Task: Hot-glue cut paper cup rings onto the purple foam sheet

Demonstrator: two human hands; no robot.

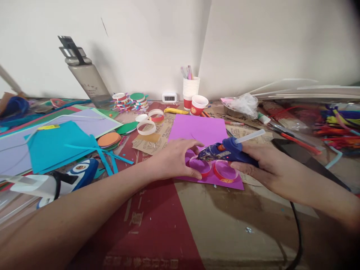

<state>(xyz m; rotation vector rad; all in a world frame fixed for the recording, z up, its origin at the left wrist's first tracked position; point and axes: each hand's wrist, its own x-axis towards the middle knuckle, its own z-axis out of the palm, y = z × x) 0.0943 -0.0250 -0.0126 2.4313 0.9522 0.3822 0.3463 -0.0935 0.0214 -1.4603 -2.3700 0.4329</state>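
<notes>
A paper ring was steadied on purple paper while a glue gun was brought to it.

On the left, a teal sheet (56,144) lay among loose coloured paper. At centre, the left hand (176,157) was curled around a red-rimmed ring (200,166), fingertips pinching it, seemingly so it could not slide. A second ring (225,171) sat just beside it on the purple sheet (201,129). The blue glue gun (227,150) was gripped in the right hand (266,167), fingers clenched, its nozzle angled down onto the held ring.
</notes>
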